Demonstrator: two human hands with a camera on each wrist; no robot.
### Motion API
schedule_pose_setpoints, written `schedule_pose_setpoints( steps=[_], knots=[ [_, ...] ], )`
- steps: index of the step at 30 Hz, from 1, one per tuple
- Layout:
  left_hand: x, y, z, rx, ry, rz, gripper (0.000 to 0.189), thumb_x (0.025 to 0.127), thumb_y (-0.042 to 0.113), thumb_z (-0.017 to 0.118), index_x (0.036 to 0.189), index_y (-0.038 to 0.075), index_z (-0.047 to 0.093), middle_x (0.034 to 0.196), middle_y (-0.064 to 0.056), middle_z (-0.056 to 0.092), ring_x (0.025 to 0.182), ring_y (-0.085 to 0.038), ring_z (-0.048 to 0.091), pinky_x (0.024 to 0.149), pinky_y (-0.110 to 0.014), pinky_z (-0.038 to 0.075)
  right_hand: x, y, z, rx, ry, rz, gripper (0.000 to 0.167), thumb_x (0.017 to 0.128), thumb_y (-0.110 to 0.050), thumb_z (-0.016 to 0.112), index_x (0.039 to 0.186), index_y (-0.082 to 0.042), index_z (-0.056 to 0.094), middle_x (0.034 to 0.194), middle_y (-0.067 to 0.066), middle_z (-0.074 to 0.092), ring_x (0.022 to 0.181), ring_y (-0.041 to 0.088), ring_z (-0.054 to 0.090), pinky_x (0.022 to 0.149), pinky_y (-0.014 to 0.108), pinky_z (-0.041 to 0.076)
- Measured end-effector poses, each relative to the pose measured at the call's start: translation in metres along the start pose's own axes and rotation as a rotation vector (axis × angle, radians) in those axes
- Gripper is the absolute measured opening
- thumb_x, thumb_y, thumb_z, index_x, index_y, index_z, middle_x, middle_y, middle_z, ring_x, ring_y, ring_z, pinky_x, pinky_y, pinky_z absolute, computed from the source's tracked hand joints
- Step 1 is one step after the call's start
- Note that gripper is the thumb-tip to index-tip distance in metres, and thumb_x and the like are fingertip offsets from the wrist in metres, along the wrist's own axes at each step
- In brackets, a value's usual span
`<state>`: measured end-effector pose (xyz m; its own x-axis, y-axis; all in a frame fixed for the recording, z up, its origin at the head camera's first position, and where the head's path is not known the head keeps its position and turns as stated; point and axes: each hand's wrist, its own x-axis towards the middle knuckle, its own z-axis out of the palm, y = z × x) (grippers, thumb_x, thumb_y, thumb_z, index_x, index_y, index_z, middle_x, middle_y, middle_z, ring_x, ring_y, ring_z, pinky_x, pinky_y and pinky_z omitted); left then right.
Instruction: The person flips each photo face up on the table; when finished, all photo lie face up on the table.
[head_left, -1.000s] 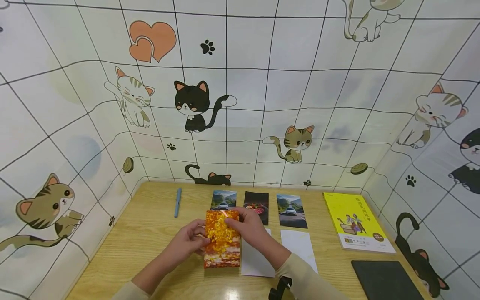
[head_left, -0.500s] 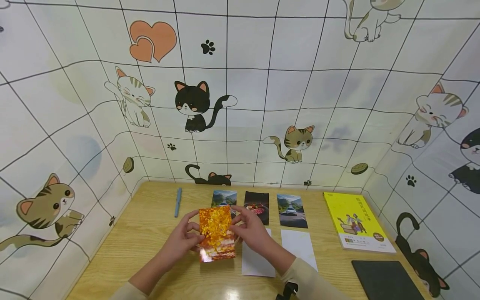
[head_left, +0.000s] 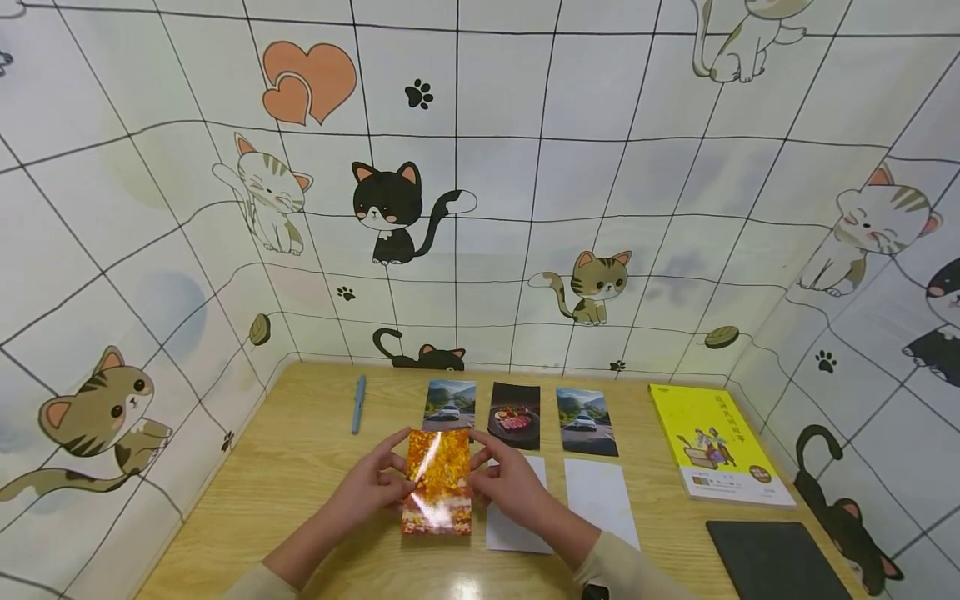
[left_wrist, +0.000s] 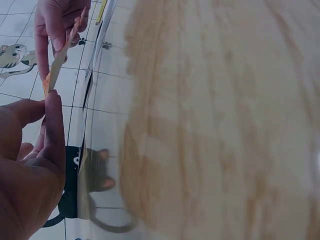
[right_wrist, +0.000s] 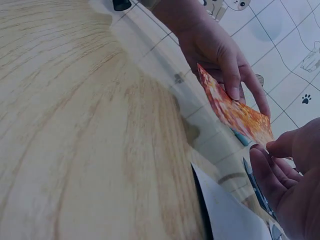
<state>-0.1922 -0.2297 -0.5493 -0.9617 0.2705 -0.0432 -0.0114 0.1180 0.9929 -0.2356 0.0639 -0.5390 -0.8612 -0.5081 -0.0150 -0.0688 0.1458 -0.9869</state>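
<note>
Between both hands, a glossy photo card [head_left: 438,483] with a golden-orange autumn scene is held above the table near its front. My left hand [head_left: 372,479] pinches its left edge with thumb and fingers. On the opposite edge my right hand [head_left: 510,481] does likewise. The left wrist view catches the card [left_wrist: 58,67] nearly edge-on, while its printed face [right_wrist: 235,111] shows in the right wrist view. Just beyond lie a car photo [head_left: 450,404], a food photo [head_left: 514,417] and another car photo [head_left: 587,422]. A white card [head_left: 517,517] lies partly under my right hand.
Another white card [head_left: 602,504] lies to the right. Farther right are a yellow book [head_left: 720,446] and a black flat pad [head_left: 776,560]. A blue pen [head_left: 358,404] rests at the back left of the wooden table [head_left: 300,450]. Cat-patterned walls [head_left: 495,183] enclose the table.
The autumn card tilted and shifted left, then came back slightly lower and straighter. My right thumb has moved from the card's face to its right edge. The cards on the table stayed put.
</note>
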Motion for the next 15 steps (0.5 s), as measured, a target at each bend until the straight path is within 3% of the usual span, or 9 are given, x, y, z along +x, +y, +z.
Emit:
schedule_pose_setpoints(
  steps=[8,15],
  knots=[
    [0.004,-0.004,0.0,0.035,-0.017,-0.015,0.09,0.102,-0.009,0.071,0.176,0.006,0.021,0.118,-0.018,0.059,0.086,-0.028,0.074,0.068,-0.043,0.066,-0.002,0.008,0.002,0.017,0.002,0.014,0.076,0.101,0.001,0.077,0.168,-0.007,0.044,0.111,0.018,0.066,0.08,0.028,0.075,0.063,0.038,0.063],
    [0.005,-0.009,-0.001,0.081,-0.047,-0.029,0.091,0.101,-0.007,0.075,0.174,0.0,0.021,0.118,-0.018,0.059,0.085,-0.026,0.073,0.069,-0.041,0.066,-0.007,0.012,0.006,0.048,-0.018,0.039,0.084,0.097,0.005,0.078,0.17,-0.001,0.037,0.108,0.017,0.067,0.076,0.022,0.072,0.064,0.037,0.063]
  ],
)
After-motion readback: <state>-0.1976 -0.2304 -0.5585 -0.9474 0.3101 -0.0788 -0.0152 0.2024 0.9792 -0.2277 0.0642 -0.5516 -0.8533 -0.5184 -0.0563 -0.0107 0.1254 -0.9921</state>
